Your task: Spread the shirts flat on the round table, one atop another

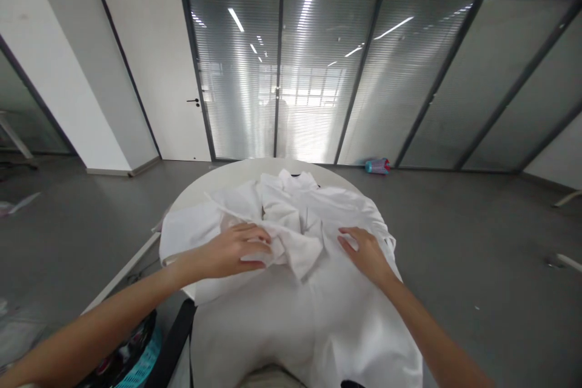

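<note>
A long white coat (364,321) with a collar at its far end lies spread on a round white table (195,191). Its near part hangs over the edge towards me, and folds are bunched in the middle. My left hand (240,248) is over the bunched folds, fingers curved and apart; whether it touches the cloth is hard to tell. To the right, my right hand (366,251) is at the coat's right side, thumb and fingers spread, with nothing between them.
A blue-green basket (143,364) with items in it stands low at the left, beside a black armrest-like bar (173,345). Glass partitions with blinds (318,73) and a white door (154,66) stand beyond the table. A blue and red package (377,166) lies on the floor.
</note>
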Tool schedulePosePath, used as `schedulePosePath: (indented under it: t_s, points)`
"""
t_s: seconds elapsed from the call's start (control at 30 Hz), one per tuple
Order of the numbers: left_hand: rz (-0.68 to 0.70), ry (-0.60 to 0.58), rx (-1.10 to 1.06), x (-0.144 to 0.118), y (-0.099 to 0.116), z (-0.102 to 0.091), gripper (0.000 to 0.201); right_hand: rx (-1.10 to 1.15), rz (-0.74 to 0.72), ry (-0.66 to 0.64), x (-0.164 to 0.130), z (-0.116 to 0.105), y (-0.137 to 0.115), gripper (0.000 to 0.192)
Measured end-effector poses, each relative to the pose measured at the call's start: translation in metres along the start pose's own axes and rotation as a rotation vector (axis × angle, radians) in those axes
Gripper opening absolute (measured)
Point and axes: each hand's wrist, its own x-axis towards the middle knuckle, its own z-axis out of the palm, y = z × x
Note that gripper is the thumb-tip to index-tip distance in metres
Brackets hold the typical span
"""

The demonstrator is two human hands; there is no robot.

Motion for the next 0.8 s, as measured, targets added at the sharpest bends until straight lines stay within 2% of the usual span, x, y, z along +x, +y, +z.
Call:
schedulePosePath:
  t_s: [0.03,0.1,0.17,0.2,0.27,0.33,0.4,0.5,0.53,0.6,0.7,0.73,0.8]
  points:
    - [-0.072,0.065,0.013,-0.005,0.000,0.005,0.028,0.090,-0.009,-0.031,0.002,-0.002,-0.019,0.037]
    - [-0.246,0.167,0.082,-0.009,-0.005,0.014,0.054,0.183,-0.050,-0.150,0.005,-0.004,-0.055,0.037]
    - [-0.419,0.153,0.110,-0.011,-0.014,0.022,0.080,0.145,-0.100,-0.249,0.007,0.000,-0.084,0.037]
    - [-0.485,0.124,0.098,-0.012,-0.019,0.026,0.085,0.100,-0.114,-0.270,0.009,0.003,-0.094,0.034]
    - [-0.550,0.096,0.055,-0.016,-0.029,0.030,0.071,0.045,-0.089,-0.244,0.014,0.009,-0.103,0.022]
    - [-0.537,0.136,0.030,-0.022,-0.037,0.027,0.043,0.094,-0.043,-0.129,0.023,0.011,-0.102,0.018]
    - [-0.491,0.250,0.029,-0.029,-0.041,0.015,0.027,0.197,-0.033,0.049,0.031,0.006,-0.098,0.022]
    - [-0.408,0.445,0.052,-0.038,-0.034,-0.014,0.023,0.298,-0.136,0.292,0.035,-0.010,-0.100,0.025]
    - [-0.384,0.477,0.060,-0.040,-0.028,-0.024,0.021,0.324,-0.185,0.356,0.034,-0.017,-0.102,0.025]
    - [-0.359,0.448,0.052,-0.047,-0.014,-0.043,0.027,0.371,-0.270,0.468,0.027,-0.028,-0.105,0.024]
    - [-0.380,0.335,-0.004,-0.068,-0.002,-0.066,0.042,0.384,-0.284,0.513,0.008,-0.038,-0.086,0.026]
    - [-0.398,0.332,-0.020,-0.078,-0.003,-0.071,0.037,0.368,-0.245,0.492,-0.001,-0.039,-0.072,0.028]
    - [-0.460,0.407,-0.030,-0.102,-0.010,-0.081,0.018,0.352,-0.101,0.437,-0.020,-0.038,-0.035,0.031]
